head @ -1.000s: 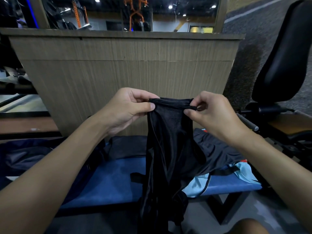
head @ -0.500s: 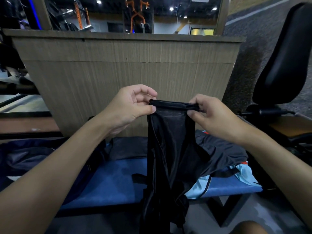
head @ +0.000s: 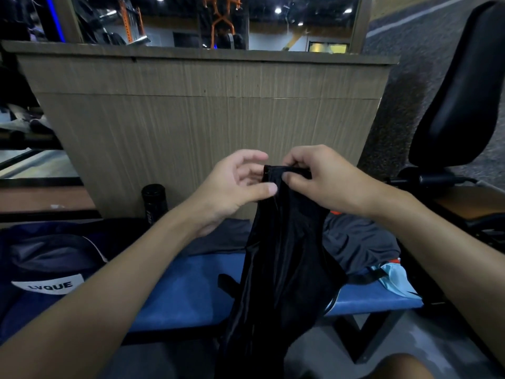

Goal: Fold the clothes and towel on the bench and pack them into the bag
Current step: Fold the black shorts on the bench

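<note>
Gym bench (head: 185, 291), blue, stands ahead; above it a black garment (head: 281, 255) hangs from the right hand (head: 322, 181), which pinches its top hem, while the left hand (head: 232, 187) lies slack beside that hem, thumb touching cloth, fingers parted. Best to pinch the free corner, draw the hem taut and level, then lower it flat onto the bench.

The left forearm (head: 109, 291) and the right forearm (head: 437, 242), seen in front of the blue tabletop (head: 185, 291), are bare from wrist to the picture's edge. The left hand (head: 235, 184) and right hand (head: 322, 179) are bare too, and the fingers (head: 269, 190) have short, trimmed nails. Below the tabletop's right end, a bare knee (head: 396, 367) shows at the bottom edge.
</note>
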